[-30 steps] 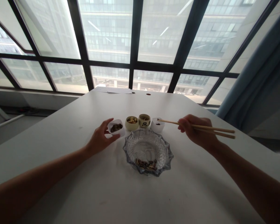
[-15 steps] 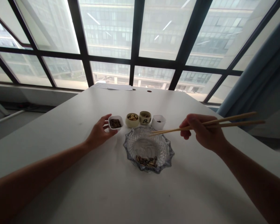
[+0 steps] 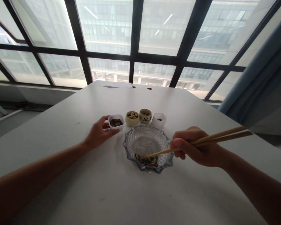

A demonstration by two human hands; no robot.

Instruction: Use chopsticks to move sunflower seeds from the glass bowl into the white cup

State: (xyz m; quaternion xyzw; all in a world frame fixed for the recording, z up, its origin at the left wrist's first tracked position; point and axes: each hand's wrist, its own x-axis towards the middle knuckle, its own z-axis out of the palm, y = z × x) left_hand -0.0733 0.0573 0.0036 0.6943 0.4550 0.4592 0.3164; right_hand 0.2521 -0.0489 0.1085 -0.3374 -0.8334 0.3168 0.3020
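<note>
A cut-glass bowl (image 3: 140, 140) stands on the white table with dark striped seeds (image 3: 148, 160) heaped at its near side. My right hand (image 3: 196, 146) grips a pair of wooden chopsticks (image 3: 215, 137), and their tips reach down among those seeds. My left hand (image 3: 97, 134) curls round a small white square cup (image 3: 116, 122) holding more dark seeds, thumb and fingers on its sides. The cup rests on the table just left of the bowl.
Behind the bowl stand a pale cup of nuts (image 3: 132, 117), a cup with black characters (image 3: 145, 115) and a white square cup (image 3: 159, 120). Papers (image 3: 113, 84) lie at the table's far edge (image 3: 154, 89), below large windows. A blue curtain (image 3: 259, 78) hangs right.
My right hand came down and toward me, bringing the chopstick tips from over the far cups into the seeds in the glass bowl. The left hand closed onto the white cup.
</note>
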